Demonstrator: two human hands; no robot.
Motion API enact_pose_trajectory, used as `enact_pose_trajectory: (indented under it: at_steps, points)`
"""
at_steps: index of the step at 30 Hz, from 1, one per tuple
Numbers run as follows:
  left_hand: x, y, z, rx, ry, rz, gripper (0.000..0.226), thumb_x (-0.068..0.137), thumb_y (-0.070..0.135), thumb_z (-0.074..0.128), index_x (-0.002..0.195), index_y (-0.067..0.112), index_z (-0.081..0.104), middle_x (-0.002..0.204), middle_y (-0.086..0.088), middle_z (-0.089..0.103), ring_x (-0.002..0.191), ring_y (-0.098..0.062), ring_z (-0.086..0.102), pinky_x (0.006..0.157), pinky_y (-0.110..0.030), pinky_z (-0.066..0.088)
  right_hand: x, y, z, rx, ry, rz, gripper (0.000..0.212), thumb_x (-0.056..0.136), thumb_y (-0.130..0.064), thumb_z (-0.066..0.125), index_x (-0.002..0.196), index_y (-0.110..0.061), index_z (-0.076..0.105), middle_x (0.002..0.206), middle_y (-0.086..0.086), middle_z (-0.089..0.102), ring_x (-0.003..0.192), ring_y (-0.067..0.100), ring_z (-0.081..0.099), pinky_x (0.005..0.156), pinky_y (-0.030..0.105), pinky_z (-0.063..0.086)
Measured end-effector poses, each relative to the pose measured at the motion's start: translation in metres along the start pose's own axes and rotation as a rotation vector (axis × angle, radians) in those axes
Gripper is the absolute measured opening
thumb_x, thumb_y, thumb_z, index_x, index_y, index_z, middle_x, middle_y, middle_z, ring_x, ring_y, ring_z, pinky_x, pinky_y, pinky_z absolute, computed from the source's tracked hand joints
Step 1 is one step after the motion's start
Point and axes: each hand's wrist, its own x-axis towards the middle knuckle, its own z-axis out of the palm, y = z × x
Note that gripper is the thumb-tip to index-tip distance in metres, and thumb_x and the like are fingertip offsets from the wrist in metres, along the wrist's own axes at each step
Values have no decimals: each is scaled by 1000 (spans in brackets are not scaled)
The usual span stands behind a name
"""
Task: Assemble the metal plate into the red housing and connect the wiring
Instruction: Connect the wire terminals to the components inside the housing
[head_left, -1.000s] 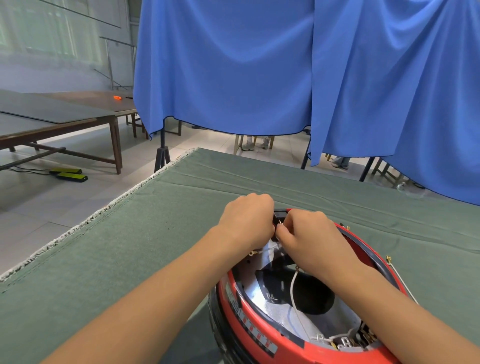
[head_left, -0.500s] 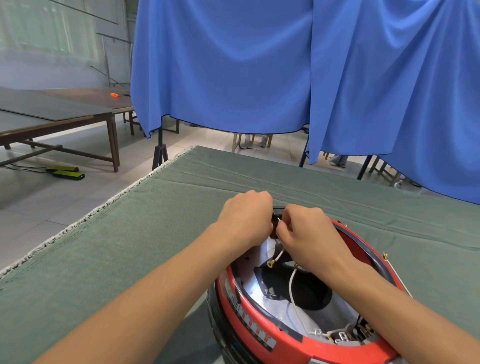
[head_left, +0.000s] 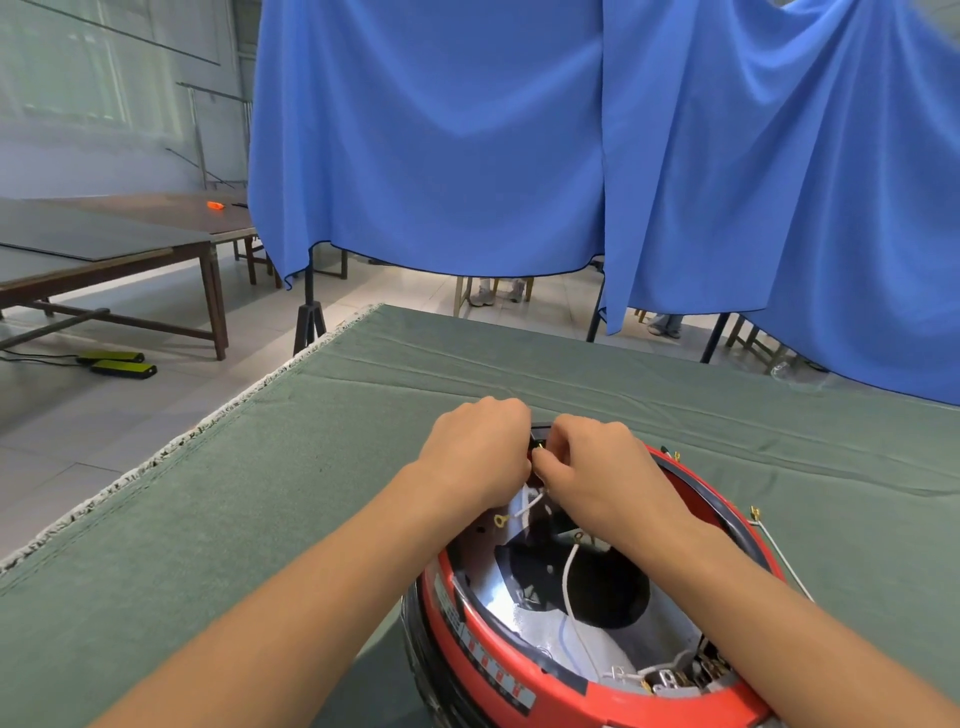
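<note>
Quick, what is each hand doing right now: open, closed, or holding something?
Left hand: fingers curled at the far rim of the red housing; what it holds is hidden.
Right hand: pinches a small connector at that rim.

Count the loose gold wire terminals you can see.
4: one and another inside the housing, two beyond its right rim. Hands may hide more.

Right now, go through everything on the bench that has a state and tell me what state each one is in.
Left hand: curled, at the housing's far rim.
Right hand: fingers pinching a small part there.
Housing: open side up on the cloth.
Plate: seated inside.
White wire: loose inside.
Ring terminal: unconnected.
Outer wire: lying on the cloth.
</note>
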Motion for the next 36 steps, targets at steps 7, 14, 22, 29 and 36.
enact_pose_trajectory:
  at_steps: [7, 14, 22, 29, 36]
  points:
    - [1, -1, 0, -114, -11, -1, 38, 85, 11, 46, 119, 25, 56, 114, -6, 63, 102, -31, 58, 72, -33, 38, -9, 28, -32, 62, 235, 218, 19, 85, -34, 54, 70, -23, 57, 74, -5, 64, 77, 23, 58, 64, 33, 43]
    - [-1, 9, -17, -174, -121, -50, 36, 87, 20, 47, 119, 23, 61, 116, -7, 65, 108, -28, 57, 87, -35, 48, -38, 78, -41, 153, 205, 377, 6, 81, -27, 58, 77, -26, 61, 79, -14, 64, 82, 16, 60, 72, 31, 47]
    - [0, 40, -24, -221, -127, 72, 42, 91, 25, 48, 133, 27, 51, 135, 1, 55, 122, -17, 50, 101, -31, 40, -29, 77, -20, 458, 162, 446, 20, 80, -31, 61, 68, -16, 67, 66, -4, 66, 76, 20, 63, 73, 35, 50]
    - [8, 54, 3, 77, -27, 128, 35, 96, 40, 38, 129, 32, 50, 130, 6, 55, 123, -17, 45, 99, -36, 33, -2, 72, -9, 539, 46, 322, 36, 83, -36, 58, 52, -17, 57, 48, -2, 48, 57, 19, 46, 57, 34, 39]
    - [9, 49, 9, 73, 45, 134, 33, 98, 45, 36, 122, 37, 57, 126, 17, 58, 118, -12, 45, 95, -32, 29, 13, 121, -32, 605, -23, 456, 21, 81, -17, 59, 61, -17, 64, 64, -2, 69, 53, 16, 59, 53, 25, 47]
